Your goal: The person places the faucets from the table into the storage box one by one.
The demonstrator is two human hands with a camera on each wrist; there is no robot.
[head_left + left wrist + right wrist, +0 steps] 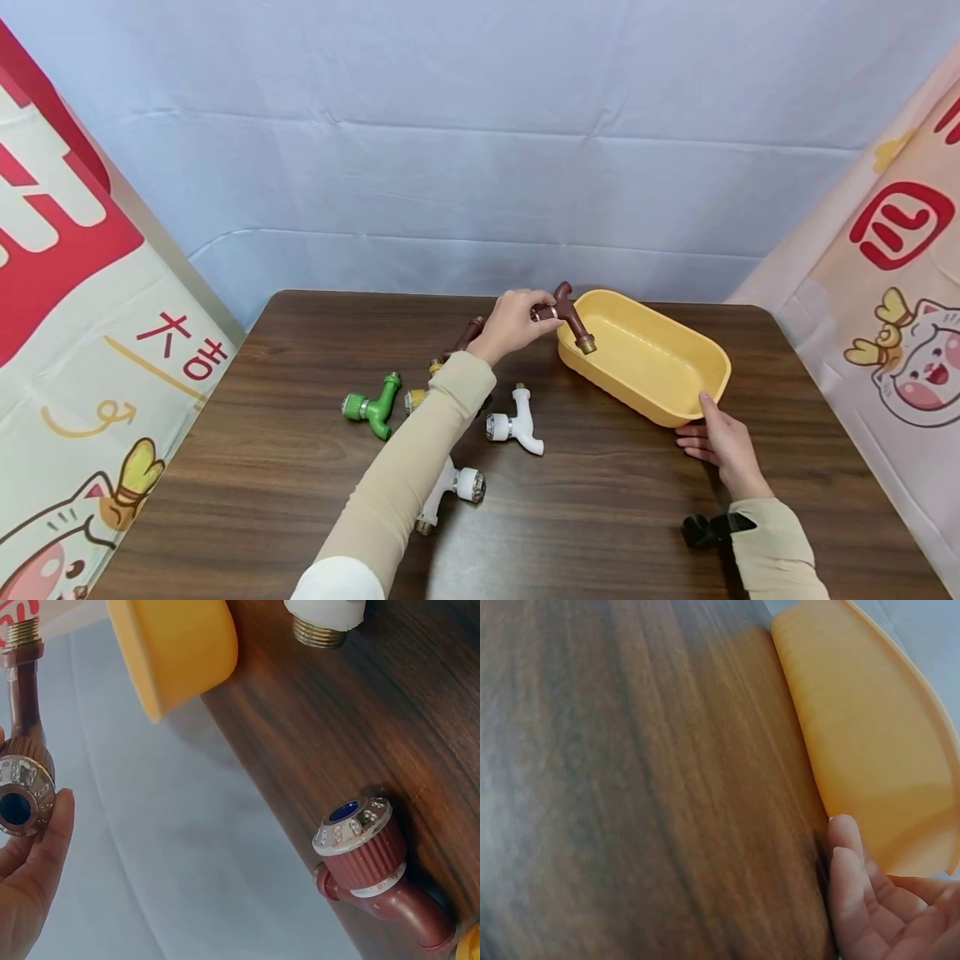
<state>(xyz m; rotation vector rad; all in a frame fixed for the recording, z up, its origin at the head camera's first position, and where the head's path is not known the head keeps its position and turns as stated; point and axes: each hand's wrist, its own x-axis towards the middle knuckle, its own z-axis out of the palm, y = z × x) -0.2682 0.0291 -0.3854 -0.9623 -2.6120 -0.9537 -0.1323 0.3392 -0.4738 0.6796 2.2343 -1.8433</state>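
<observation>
My left hand [516, 321] pinches a brown tap [572, 315] by its knob, over the left end of a yellow plastic basin [645, 404]. In the left wrist view the held tap's brass thread [22, 630] points upward. My right hand [722, 446] grips the basin's near right corner, thumb at the rim and fingers against the outer wall [885, 750]. Another brown tap [367, 851] lies behind my left wrist. On the table are a green tap [378, 408], a white tap [522, 425], a second white tap [450, 490] and a yellow tap [414, 400], the last partly hidden by my left arm.
The dark wooden table [600, 517] ends at a pale cloth backdrop [480, 183]. Printed banners hang at left and right. A black strap piece [705, 530] sits at my right wrist. My left forearm crosses above the loose taps.
</observation>
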